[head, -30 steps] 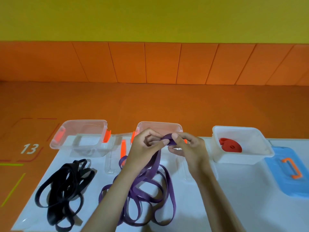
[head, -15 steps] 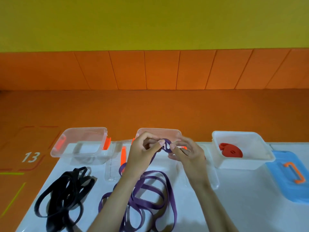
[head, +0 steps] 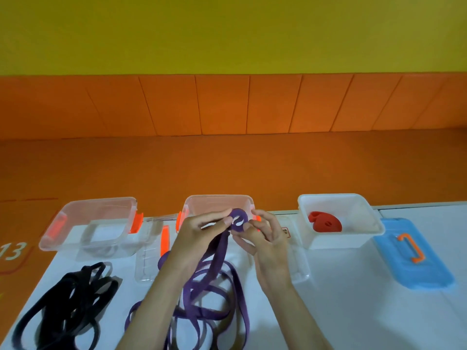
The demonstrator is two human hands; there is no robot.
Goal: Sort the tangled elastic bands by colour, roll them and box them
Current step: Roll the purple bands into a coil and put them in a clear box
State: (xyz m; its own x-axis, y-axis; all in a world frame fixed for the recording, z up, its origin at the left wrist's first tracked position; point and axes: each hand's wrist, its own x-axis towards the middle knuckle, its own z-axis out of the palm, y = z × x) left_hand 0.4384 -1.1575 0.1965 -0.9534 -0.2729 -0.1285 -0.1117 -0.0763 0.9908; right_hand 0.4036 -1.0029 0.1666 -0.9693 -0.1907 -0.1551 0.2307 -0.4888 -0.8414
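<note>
Item: purple flat elastic band (head: 219,253), partly rolled. Its small coil (head: 238,220) was held above the far edge of the white table (head: 353,299), before the middle clear plastic box with orange clasps (head: 217,199); loose loops trailed to the near edge. Left hand (head: 199,233) and right hand (head: 265,238) each pinched the coil, fingers curled. Step judged: rolling purple. Next move: feed slack evenly, keep turns tight, then box. Black elastic bands (head: 68,304), near-left corner, lay unrolled.

Purple band (head: 217,258), black bands (head: 68,306), red roll (head: 326,224), blue lid (head: 414,258)
</note>
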